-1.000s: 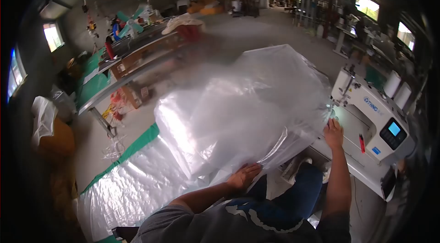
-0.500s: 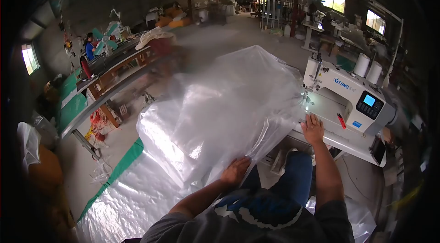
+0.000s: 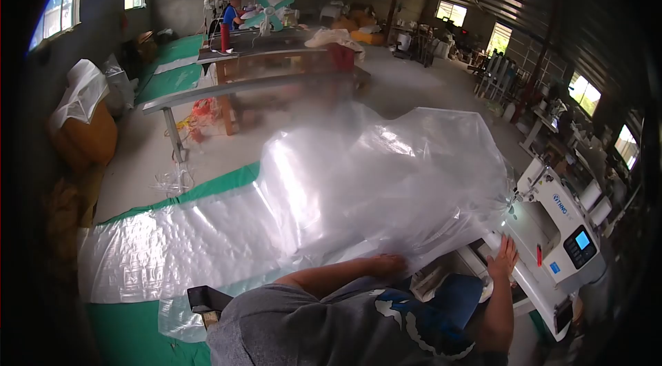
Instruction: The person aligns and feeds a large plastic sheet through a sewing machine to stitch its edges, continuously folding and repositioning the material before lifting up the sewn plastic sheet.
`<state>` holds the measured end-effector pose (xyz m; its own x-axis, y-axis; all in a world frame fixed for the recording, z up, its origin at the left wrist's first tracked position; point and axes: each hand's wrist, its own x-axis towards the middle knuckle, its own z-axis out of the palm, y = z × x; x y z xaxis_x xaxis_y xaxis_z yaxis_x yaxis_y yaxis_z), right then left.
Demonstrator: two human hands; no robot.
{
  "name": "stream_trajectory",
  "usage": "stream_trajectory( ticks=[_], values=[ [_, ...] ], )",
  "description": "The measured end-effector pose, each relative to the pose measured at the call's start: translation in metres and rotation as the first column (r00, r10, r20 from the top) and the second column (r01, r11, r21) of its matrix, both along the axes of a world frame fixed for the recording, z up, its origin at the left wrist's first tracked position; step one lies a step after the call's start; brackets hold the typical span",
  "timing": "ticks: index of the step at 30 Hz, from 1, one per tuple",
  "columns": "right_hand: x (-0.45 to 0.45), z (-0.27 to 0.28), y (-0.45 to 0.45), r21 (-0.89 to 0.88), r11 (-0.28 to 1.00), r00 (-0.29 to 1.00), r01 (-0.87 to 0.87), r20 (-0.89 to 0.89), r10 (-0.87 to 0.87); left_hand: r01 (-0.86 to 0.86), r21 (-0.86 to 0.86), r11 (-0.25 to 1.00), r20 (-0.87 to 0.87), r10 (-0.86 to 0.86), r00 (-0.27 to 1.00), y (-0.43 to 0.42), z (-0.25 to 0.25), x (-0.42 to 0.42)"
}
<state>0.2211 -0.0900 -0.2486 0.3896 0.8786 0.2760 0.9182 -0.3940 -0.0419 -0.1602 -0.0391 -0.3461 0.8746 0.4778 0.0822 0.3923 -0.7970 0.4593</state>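
A large clear plastic sheet (image 3: 386,180) billows up in front of me, its right end gathered at the needle of a white sewing machine (image 3: 567,218). My left hand (image 3: 388,266) is at the sheet's near edge and appears closed on it, its fingertips partly hidden. Flat on the front of the machine bed (image 3: 531,280) rests my right hand (image 3: 503,260), fingers stretched out and holding nothing. A small red tool (image 3: 539,254) lies on the bed to its right. The machine's display panel (image 3: 582,240) is lit.
More plastic lies over a green cloth (image 3: 138,331) on the left. A metal rail (image 3: 207,90) and a long worktable (image 3: 276,42) stand beyond, with a fan (image 3: 269,11) and a person in blue (image 3: 231,13). Orange bundles (image 3: 86,135) sit at far left.
My view has turned left, so the machine appears farther right and lower. My left hand stays at the sheet's near edge; my right hand stays flat on the bed.
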Motion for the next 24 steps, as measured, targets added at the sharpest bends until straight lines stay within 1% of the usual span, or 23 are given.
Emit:
stream_trajectory(
  ticks=[1, 2, 3, 4, 5, 6, 7, 8, 9, 10, 11, 12, 13, 15, 16, 18, 19, 20, 21, 22, 23, 24],
  values=[
    [-0.001, 0.000, -0.001, 0.005, 1.000, 1.000, 0.008, -0.005, -0.008, 0.172, -0.161, 0.972, -0.218, -0.205, 0.954, 0.008, 0.020, -0.004],
    [-0.002, -0.001, -0.002, 0.002, 1.000, 1.000, 0.007, -0.008, -0.007, 0.155, -0.240, 0.958, -0.341, -0.232, 0.911, 0.002, 0.075, -0.023],
    [-0.002, 0.001, -0.001, -0.002, 1.000, 1.000, 0.001, -0.007, -0.001, 0.096, -0.249, 0.964, -0.381, -0.188, 0.905, 0.012, 0.093, -0.028],
    [-0.002, 0.001, -0.001, 0.000, 1.000, 1.000, -0.003, -0.004, 0.003, -0.049, -0.262, 0.964, -0.281, -0.027, 0.959, 0.003, 0.142, -0.047],
    [-0.003, 0.000, 0.000, 0.009, 1.000, 1.000, -0.003, -0.001, 0.003, -0.061, -0.130, 0.990, -0.167, 0.039, 0.985, 0.008, 0.168, -0.061],
    [-0.003, -0.001, -0.001, 0.015, 1.000, 1.000, 0.002, 0.001, -0.002, -0.043, 0.062, 0.997, 0.146, 0.033, 0.989, 0.019, 0.176, -0.076],
    [-0.003, -0.001, 0.000, 0.019, 1.000, 1.000, 0.003, 0.000, -0.003, -0.097, -0.010, 0.995, 0.281, 0.096, 0.955, 0.014, 0.221, -0.093],
    [-0.003, -0.001, 0.000, 0.022, 1.000, 1.000, 0.002, 0.002, -0.002, -0.018, -0.117, 0.993, 0.588, 0.083, 0.804, 0.020, 0.241, -0.105],
    [-0.002, -0.002, -0.001, 0.026, 1.000, 1.000, 0.004, 0.002, -0.004, 0.000, -0.222, 0.975, 0.802, 0.183, 0.568, 0.024, 0.261, -0.118],
    [-0.004, -0.002, -0.002, 0.023, 1.000, 1.000, 0.013, -0.003, -0.013, 0.002, -0.179, 0.984, 0.954, 0.173, 0.246, 0.044, 0.275, -0.133],
    [-0.006, 0.000, -0.002, 0.029, 1.000, 1.000, 0.006, -0.004, -0.006, -0.035, -0.201, 0.979, 0.980, 0.201, -0.004, 0.036, 0.305, -0.152],
    [-0.006, 0.001, -0.003, 0.033, 0.999, 1.000, 0.001, -0.008, -0.001, -0.258, -0.213, 0.942, 0.977, 0.197, -0.086, 0.066, 0.314, -0.185],
    [-0.007, 0.001, -0.005, 0.028, 0.999, 1.000, 0.016, -0.021, -0.015, 0.060, -0.239, 0.969, 0.864, 0.240, -0.442, 0.054, 0.338, -0.199],
    [-0.010, 0.001, -0.004, 0.056, 0.998, 1.000, 0.004, -0.001, -0.004, 0.326, -0.250, 0.912, 0.798, 0.385, -0.464, 0.051, 0.358, -0.247],
    [-0.009, 0.000, -0.003, 0.061, 0.998, 1.000, 0.002, 0.020, -0.003, 0.327, -0.259, 0.909, 0.801, 0.391, -0.453, 0.044, 0.364, -0.247],
    [-0.010, 0.002, -0.002, 0.059, 0.998, 1.000, 0.001, 0.017, -0.002, 0.305, -0.226, 0.925, 0.833, 0.345, -0.431, 0.024, 0.374, -0.246],
    [-0.010, 0.001, -0.004, 0.062, 0.998, 1.000, -0.003, 0.024, 0.002, 0.159, -0.162, 0.974, 0.923, 0.206, -0.324, 0.000, 0.376, -0.226],
    [-0.007, -0.002, -0.003, 0.070, 0.997, 0.999, -0.012, 0.032, 0.010, 0.024, -0.061, 0.998, 0.980, 0.064, -0.188, -0.024, 0.374, -0.196],
    [-0.008, -0.004, -0.003, 0.075, 0.997, 0.999, -0.010, 0.031, 0.007, -0.032, 0.084, 0.996, 0.995, -0.085, -0.048, -0.038, 0.365, -0.175],
    [-0.008, -0.005, -0.003, 0.071, 0.997, 1.000, -0.006, 0.022, 0.005, -0.091, 0.276, 0.957, 0.946, -0.254, 0.202, -0.046, 0.347, -0.165],
    [-0.006, -0.003, -0.002, 0.071, 0.997, 1.000, 0.000, 0.017, -0.001, -0.088, 0.407, 0.909, 0.850, -0.341, 0.402, -0.067, 0.352, -0.155],
    [-0.004, -0.003, -0.002, 0.079, 0.997, 1.000, 0.010, 0.023, -0.012, -0.231, 0.476, 0.848, 0.836, -0.356, 0.417, -0.079, 0.358, -0.150]
  ],
)
